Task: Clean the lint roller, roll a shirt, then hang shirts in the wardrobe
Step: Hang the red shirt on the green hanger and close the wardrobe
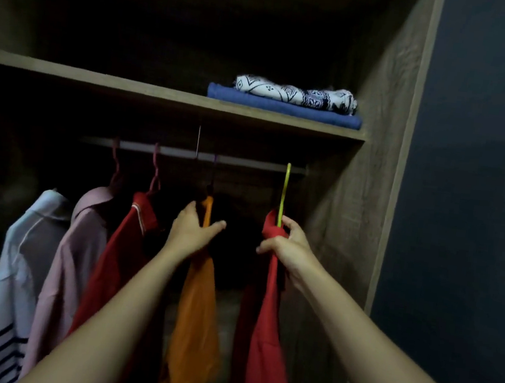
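Note:
Inside the open wardrobe a metal rail [248, 161] runs under the shelf. My right hand [289, 244] grips the collar of a red shirt [263, 334] on a yellow-green hanger [284, 195], whose hook tip sits at rail height near the rail's right end. My left hand [191, 231] rests against an orange shirt [196, 311] that hangs from the rail, fingers spread over its neck. Left of it hang a dark red shirt [117, 258], a pink shirt [76, 259] and a white striped shirt [15, 274].
A wooden shelf [100, 81] above the rail carries a folded blue cloth [273, 105] with a rolled black-and-white patterned cloth [296, 95] on top. The wardrobe's right side panel [366, 204] stands close to the red shirt. A dark wall [478, 185] lies beyond.

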